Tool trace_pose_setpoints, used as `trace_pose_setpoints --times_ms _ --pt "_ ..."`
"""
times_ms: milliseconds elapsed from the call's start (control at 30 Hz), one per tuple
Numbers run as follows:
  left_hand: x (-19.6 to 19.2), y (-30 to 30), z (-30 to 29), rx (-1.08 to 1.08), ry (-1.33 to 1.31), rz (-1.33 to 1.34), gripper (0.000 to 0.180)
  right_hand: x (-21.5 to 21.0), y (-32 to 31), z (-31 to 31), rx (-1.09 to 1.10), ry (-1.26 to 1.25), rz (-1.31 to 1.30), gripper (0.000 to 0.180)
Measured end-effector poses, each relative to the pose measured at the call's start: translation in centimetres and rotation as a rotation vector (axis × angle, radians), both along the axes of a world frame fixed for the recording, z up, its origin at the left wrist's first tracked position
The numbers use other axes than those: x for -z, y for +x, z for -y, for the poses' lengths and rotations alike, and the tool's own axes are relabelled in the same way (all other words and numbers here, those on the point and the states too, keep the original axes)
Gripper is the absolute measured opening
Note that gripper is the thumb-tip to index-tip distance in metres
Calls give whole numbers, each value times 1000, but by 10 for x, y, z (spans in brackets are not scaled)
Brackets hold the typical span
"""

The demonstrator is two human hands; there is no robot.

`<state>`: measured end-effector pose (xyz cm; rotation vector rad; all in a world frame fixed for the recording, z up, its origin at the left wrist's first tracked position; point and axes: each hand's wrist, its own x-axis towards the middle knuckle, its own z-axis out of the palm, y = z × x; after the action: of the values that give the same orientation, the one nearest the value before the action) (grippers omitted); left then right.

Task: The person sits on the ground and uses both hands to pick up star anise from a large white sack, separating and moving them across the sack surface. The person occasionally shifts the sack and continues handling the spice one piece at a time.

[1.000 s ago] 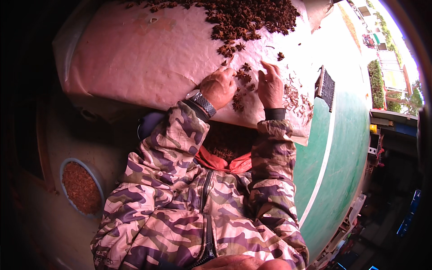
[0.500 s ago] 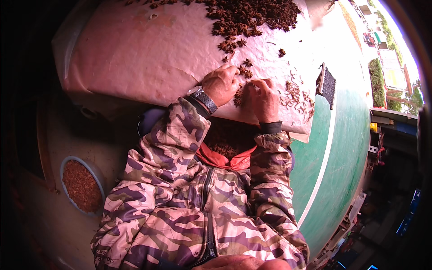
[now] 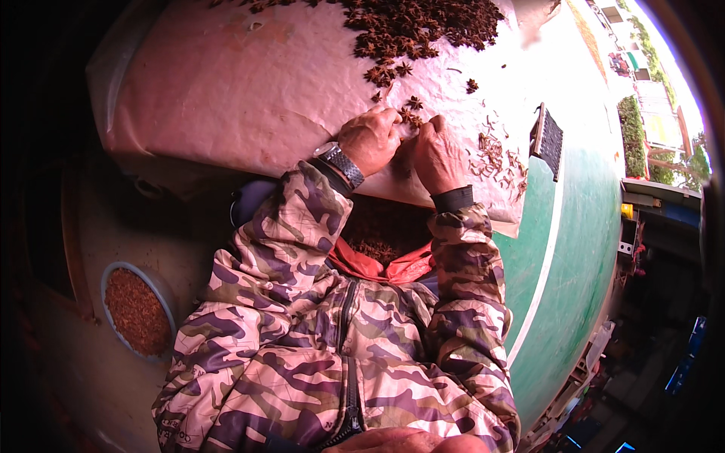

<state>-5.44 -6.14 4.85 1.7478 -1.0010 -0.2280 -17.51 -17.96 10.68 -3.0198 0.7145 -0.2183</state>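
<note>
Closely set over the pink worktop (image 3: 219,98), the left hand (image 3: 370,141) and right hand (image 3: 440,158) have curled fingers; whether either grasps anything, I cannot tell. A few star anise (image 3: 410,118) lie at twelve o'clock, just past the fingertips, the big pile (image 3: 427,26) farther that way and loose bits (image 3: 492,152) at three o'clock.

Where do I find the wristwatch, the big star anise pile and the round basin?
Wristwatch (image 3: 347,167): head view, on its band.
Star anise pile (image 3: 423,27): head view, middle of the heap.
Round basin (image 3: 162,289): head view, right side of its rim.
</note>
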Motion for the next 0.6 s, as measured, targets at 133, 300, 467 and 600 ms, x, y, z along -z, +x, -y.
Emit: trace_pose_setpoints --times_ms 133,300,467,600 --pt "4 -1 1 -4 40 12 16 -5 -14 8 5 79 364 9" --pt "4 2 -1 -12 18 32 15 7 -50 50 264 329 621 15" --pt "6 1 2 14 22 32 16 4 -76 66 476 909 903 12" --pt "3 1 2 17 39 16 16 6 -85 73 423 1105 991 11"
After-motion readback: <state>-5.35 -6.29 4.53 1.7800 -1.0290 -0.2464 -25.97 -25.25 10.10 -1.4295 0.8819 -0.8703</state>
